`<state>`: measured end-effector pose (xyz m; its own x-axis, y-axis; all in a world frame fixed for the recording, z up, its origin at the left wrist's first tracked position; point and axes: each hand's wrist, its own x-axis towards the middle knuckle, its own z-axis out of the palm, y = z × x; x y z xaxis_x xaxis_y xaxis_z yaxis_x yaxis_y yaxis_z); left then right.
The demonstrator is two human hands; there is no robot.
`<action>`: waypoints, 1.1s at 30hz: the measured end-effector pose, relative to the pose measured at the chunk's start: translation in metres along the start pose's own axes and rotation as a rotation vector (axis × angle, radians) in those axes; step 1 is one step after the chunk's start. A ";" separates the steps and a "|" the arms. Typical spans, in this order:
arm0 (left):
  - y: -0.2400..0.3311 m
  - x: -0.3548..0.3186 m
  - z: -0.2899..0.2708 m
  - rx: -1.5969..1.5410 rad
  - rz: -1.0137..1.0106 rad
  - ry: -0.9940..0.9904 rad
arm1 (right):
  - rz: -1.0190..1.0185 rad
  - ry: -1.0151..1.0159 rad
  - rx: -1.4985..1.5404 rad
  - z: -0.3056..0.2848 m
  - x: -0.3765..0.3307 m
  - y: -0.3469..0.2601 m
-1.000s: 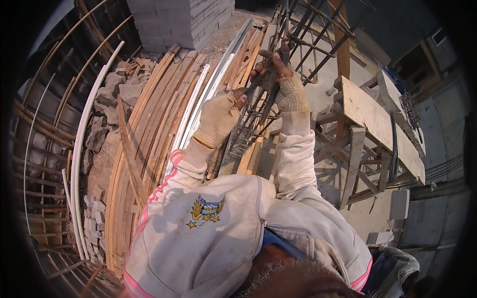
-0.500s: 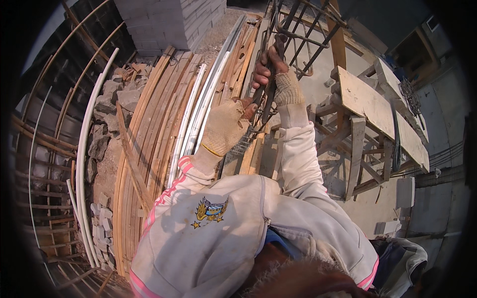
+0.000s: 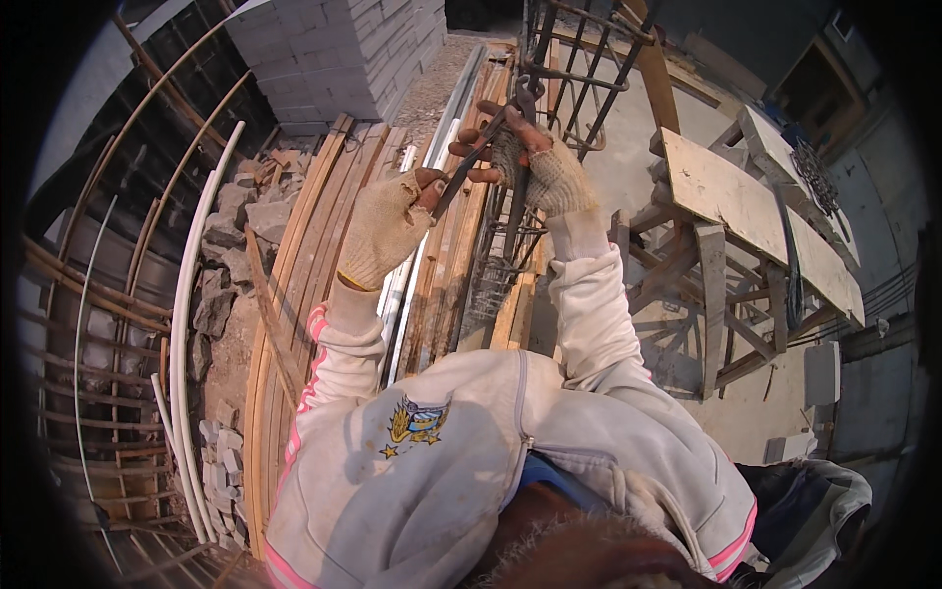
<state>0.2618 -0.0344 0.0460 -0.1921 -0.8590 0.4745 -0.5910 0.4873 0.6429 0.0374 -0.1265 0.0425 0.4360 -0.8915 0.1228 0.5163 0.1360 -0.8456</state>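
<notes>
Dark metal pincers (image 3: pixel 476 157) are held in front of me with their handles spread, jaws by the rebar cage (image 3: pixel 571 77). My left hand (image 3: pixel 383 224), in a cream fingerless knitted glove, grips the end of the left handle. My right hand (image 3: pixel 549 167), gloved alike, is around the tool near its jaws and the other handle, its fingertips reaching out to the left. Against the right palm lies a grey bundle that looks like thin tie wire (image 3: pixel 505 154). What the jaws bite on is too small to tell.
Long timber planks (image 3: pixel 304 260) and white pipes (image 3: pixel 392 314) lie to the left, with broken rubble (image 3: pixel 221 260) beyond. A stack of grey blocks (image 3: pixel 314 64) stands at the far left. On the right is a rough wooden bench (image 3: pixel 726 196). A dark jacket (image 3: pixel 819 515) lies at the lower right.
My left hand has moved left and away from the right hand, spreading the pincers' handles. My right hand has shifted slightly left, and its fingers have loosened and stretched out. The view has tilted a little.
</notes>
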 end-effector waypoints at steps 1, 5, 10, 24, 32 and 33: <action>0.005 -0.001 0.001 -0.034 -0.041 -0.038 | -0.001 -0.013 -0.058 0.005 -0.007 -0.005; 0.011 -0.005 0.022 -0.085 -0.071 -0.107 | 0.065 -0.090 -0.379 0.001 -0.030 -0.010; 0.004 -0.007 0.055 -0.288 -0.173 -0.115 | 0.068 -0.076 -0.407 -0.010 -0.051 0.006; 0.002 -0.011 0.071 -0.223 -0.082 -0.033 | -0.204 0.224 -1.831 0.005 -0.062 -0.028; -0.007 -0.010 0.070 -0.137 -0.170 0.038 | -0.446 0.050 -0.466 0.019 -0.067 -0.078; -0.016 -0.005 0.066 -0.098 -0.150 0.098 | -0.419 0.009 -0.367 0.006 -0.071 -0.080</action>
<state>0.2199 -0.0480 -0.0064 -0.0278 -0.9063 0.4218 -0.5269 0.3718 0.7643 -0.0309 -0.0716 0.1045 0.2413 -0.8410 0.4843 0.3523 -0.3891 -0.8512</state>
